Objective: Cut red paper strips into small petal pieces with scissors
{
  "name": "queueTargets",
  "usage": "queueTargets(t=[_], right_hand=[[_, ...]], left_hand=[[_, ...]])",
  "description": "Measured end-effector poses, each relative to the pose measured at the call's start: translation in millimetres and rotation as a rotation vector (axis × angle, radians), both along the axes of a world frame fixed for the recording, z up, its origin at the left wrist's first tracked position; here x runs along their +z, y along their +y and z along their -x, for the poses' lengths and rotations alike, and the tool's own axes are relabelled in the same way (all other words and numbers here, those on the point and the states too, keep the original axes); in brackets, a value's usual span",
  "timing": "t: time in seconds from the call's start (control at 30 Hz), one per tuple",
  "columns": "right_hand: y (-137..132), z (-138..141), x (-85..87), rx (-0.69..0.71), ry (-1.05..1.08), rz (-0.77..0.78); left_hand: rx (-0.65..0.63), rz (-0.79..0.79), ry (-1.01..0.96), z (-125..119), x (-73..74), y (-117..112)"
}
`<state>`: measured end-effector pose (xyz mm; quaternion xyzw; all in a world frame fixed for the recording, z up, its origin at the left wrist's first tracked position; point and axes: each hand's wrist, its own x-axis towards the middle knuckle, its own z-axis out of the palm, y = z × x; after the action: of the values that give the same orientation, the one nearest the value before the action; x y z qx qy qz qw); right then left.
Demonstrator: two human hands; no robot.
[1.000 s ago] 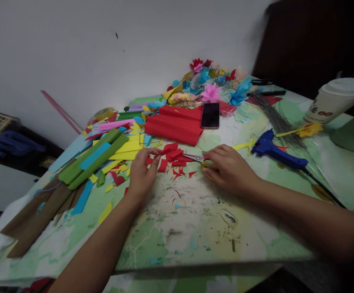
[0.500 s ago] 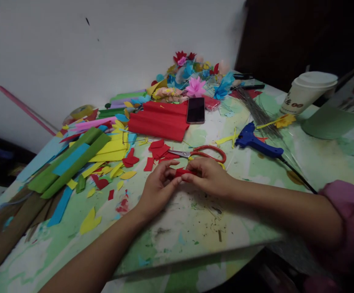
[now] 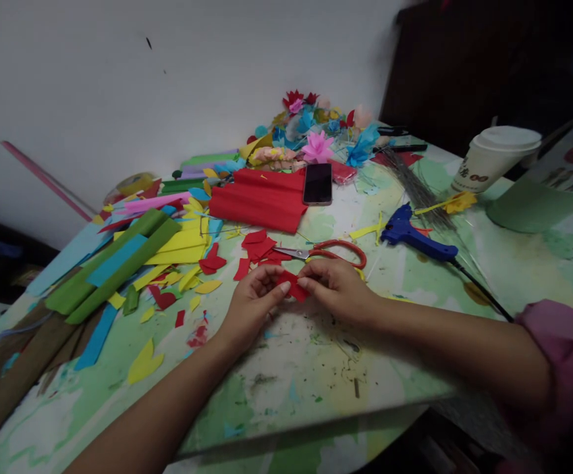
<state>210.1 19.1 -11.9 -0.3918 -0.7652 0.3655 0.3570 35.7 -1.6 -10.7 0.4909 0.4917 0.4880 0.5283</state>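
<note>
A small piece of red crepe paper is pinched between my two hands, just above the table near its front. My left hand grips its left side with thumb and fingers. On the other side my right hand has thumb and forefinger closed on it. Right behind the hands lie orange-handled scissors, blades pointing left. Several cut red paper pieces are heaped beside the blades. A larger red crepe sheet is spread farther back.
A blue glue gun lies right, its cord running toward my right forearm. Behind it are thin wires and a lidded paper cup. A phone lies near paper flowers. Green crepe rolls and yellow scraps cover the left.
The red paper between my hands has been turned and opened out, so more of its flat face shows. The fingers have shifted slightly. The view has tilted a little.
</note>
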Motion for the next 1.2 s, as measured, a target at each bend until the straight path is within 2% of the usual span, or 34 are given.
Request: queueTargets(t=[0.13, 0.33, 0.4, 0.53, 0.7, 0.9, 1.07, 1.2], right_hand=[[-2.7, -0.5, -1.9, 0.010, 0.009, -0.032], [-5.0, -6.7, -2.2, 0.184, -0.045, -0.407], [-3.5, -6.1, -2.3, 0.204, -0.101, -0.444], [0.7, -3.1, -5.1, 0.180, -0.149, -0.437], [4.9, -2.6, -9.7, 0.166, -0.023, -0.449], [4.4, -1.7, -9.1, 0.078, 0.086, -0.295], [1.1, -0.4, -3.6, 0.002, 0.097, -0.196], [1.1, -0.1, -1.3, -0.004, 0.099, -0.143]], left_hand=[[-0.064, 0.050, 0.001, -1.2, -0.9, -0.3], [-0.033, 0.126, -0.164, 3.0, -2.0, 2.1], [-0.033, 0.150, -0.184, 4.3, -1.9, 2.4], [-0.077, 0.188, -0.164, 4.3, -2.2, 1.0], [-0.128, 0.197, -0.155, 3.6, -2.0, -0.5], [-0.173, 0.180, -0.119, 3.2, -0.8, -1.3], [-0.206, 0.191, -0.134, 1.8, -0.4, -2.3], [-0.246, 0.171, -0.127, 1.2, -1.0, -3.4]])
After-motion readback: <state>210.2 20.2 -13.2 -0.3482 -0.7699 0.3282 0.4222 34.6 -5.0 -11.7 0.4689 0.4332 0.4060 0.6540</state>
